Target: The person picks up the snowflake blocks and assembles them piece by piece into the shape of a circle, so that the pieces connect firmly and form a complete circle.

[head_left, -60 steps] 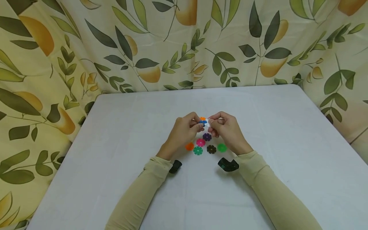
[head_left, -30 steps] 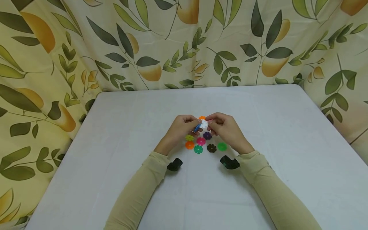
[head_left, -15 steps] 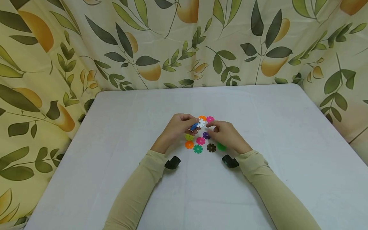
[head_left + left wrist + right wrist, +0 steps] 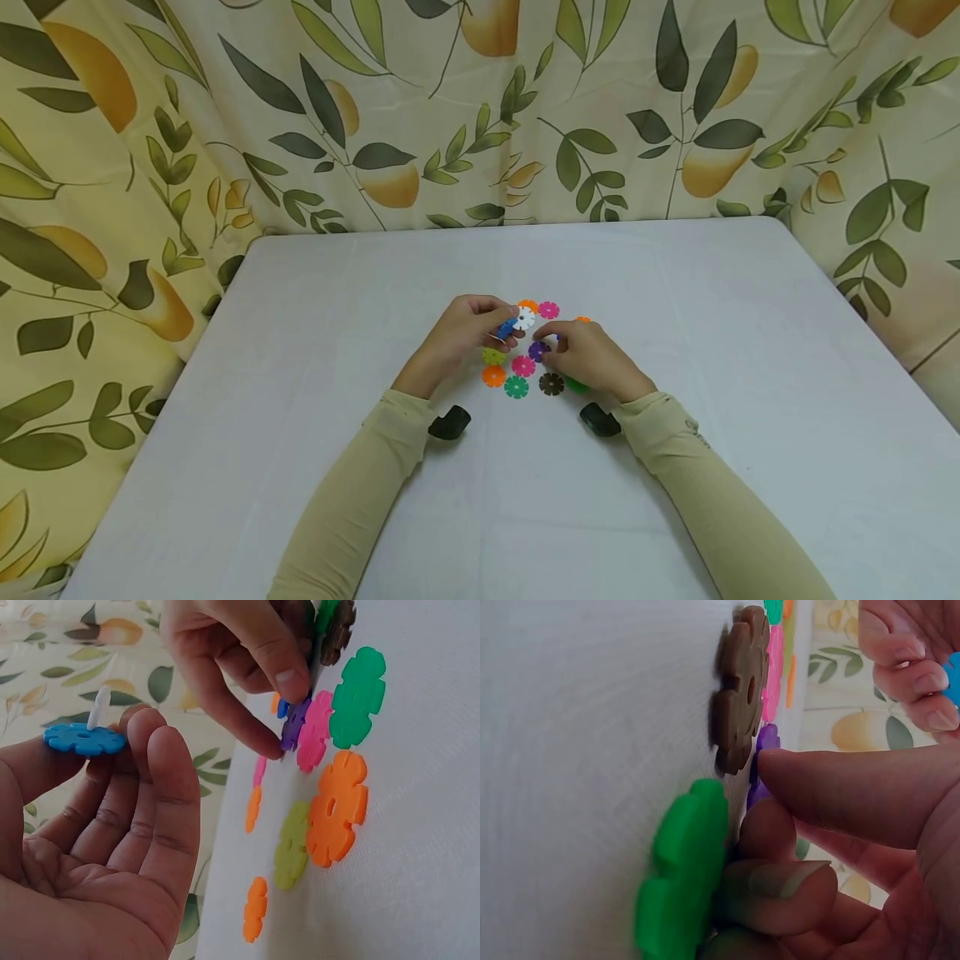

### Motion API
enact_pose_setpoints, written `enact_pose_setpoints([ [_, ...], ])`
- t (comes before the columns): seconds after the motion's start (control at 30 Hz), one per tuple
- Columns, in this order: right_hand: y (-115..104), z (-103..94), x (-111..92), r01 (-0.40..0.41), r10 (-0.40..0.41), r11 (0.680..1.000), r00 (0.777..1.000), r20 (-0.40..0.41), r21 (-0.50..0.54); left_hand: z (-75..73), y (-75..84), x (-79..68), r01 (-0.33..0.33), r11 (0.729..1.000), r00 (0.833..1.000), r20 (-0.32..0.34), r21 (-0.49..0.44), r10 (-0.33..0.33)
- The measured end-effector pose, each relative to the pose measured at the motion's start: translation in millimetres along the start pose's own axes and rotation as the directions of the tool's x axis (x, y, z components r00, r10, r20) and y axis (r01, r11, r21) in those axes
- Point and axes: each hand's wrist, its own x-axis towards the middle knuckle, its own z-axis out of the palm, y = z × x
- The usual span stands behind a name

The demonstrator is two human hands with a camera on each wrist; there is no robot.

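Observation:
In the head view my left hand (image 4: 468, 333) holds a blue notched flower-shaped disc (image 4: 71, 739) above the table, pinched at its edge. A white disc (image 4: 525, 318) stands upright in it, seen edge-on in the left wrist view. My right hand (image 4: 592, 354) is down at the purple disc (image 4: 537, 352), thumb and forefinger at opposite edges of it; this disc still lies among the others. Beside the right hand are a brown disc (image 4: 742, 690) and a green disc (image 4: 682, 870), the green one partly hidden by the hand in the head view.
On the white-covered table (image 4: 360, 333) lie more discs: pink (image 4: 522, 366), teal (image 4: 516, 387), orange (image 4: 493, 377), yellow-green (image 4: 492, 357), with another pink disc (image 4: 549, 310) at the back. A leaf-patterned curtain (image 4: 465, 108) hangs behind the table.
The right hand has let go of the joined blue and white discs and moved down toward me to the purple disc. The left hand has drawn slightly left, keeping both discs.

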Motion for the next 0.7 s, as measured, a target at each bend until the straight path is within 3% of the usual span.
enact_pose_setpoints([
  [0.33,0.0,1.7,0.4,0.017,-0.017,0.999,1.000,-0.015,-0.042,0.3,-2.4,0.6,0.022,0.998,0.999,0.030,-0.059,-0.020],
  [0.7,0.2,-1.4,-1.4,0.006,-0.007,0.999,1.000,-0.015,-0.050,0.6,-2.8,0.1,0.016,1.000,0.998,0.054,-0.018,-0.015],
])
